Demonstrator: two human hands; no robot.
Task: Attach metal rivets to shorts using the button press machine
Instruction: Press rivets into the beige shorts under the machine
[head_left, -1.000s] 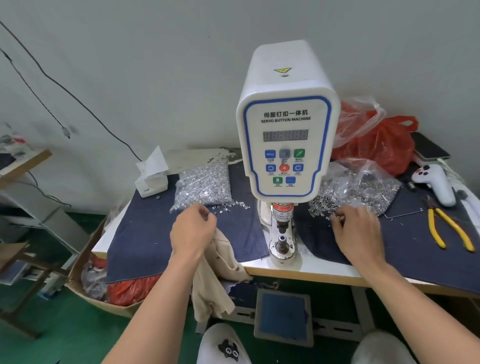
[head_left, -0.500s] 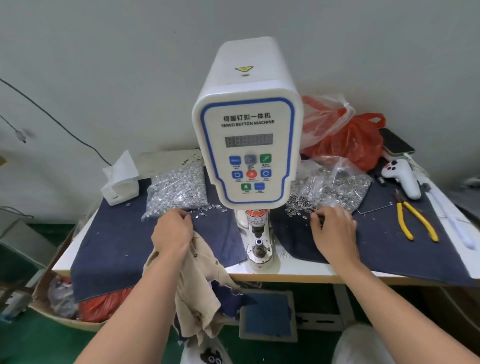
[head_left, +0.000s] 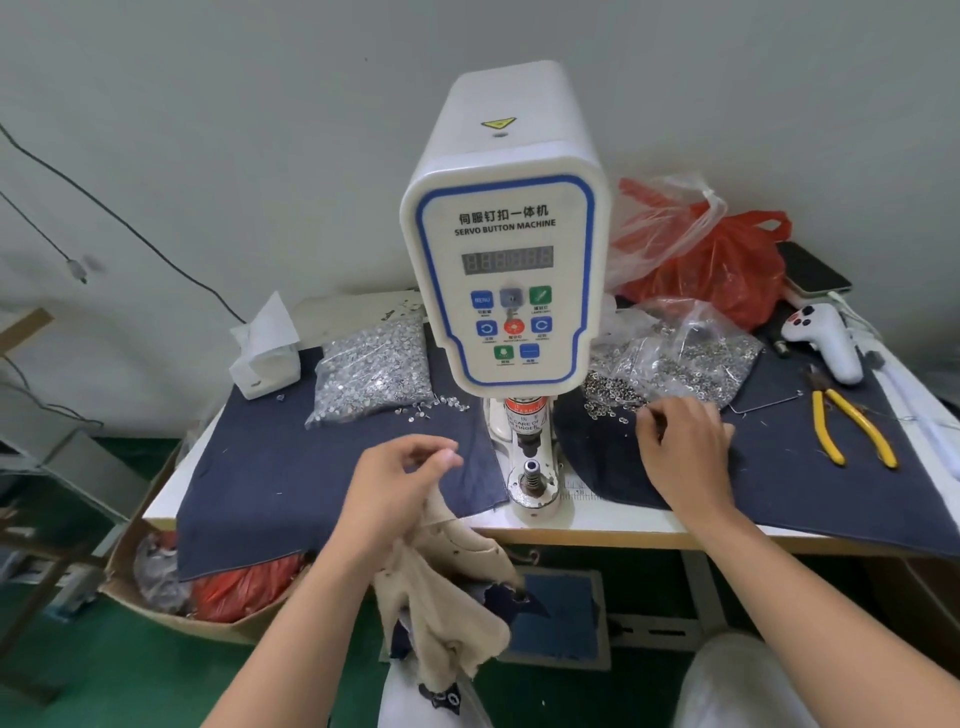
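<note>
Two hands: both at work over the table (head_left: 613, 532) in the single head view.
Left hand (head_left: 402, 480): near the front edge, left of the press; thumb and forefinger pinched close, perhaps on a small rivet, too small to tell. Beige cloth trails from under the palm.
Right hand (head_left: 680, 449): right of the press, fingers curled down at the loose rings (head_left: 610, 397) spilled from the right bag (head_left: 685, 353); whether it has one pinched, cannot tell.
Shorts (head_left: 447, 587): beige, limp, hanging off the front edge toward the lap; not yet on the die.
Button press machine (head_left: 506, 249): centre of the table, lower die (head_left: 531, 470) bare.
Left bag of rivets (head_left: 376, 371): back left, a few pieces spilled on the dark cloth (head_left: 291, 467).
Handling, shorts: judged light, soft, floppy; take hold close to the rivet spot and pull flat.
Handling, rivets: judged tiny, hard, slippery; fingertip pinch only.
Elsewhere: yellow pliers (head_left: 852, 426) toward the right edge.
</note>
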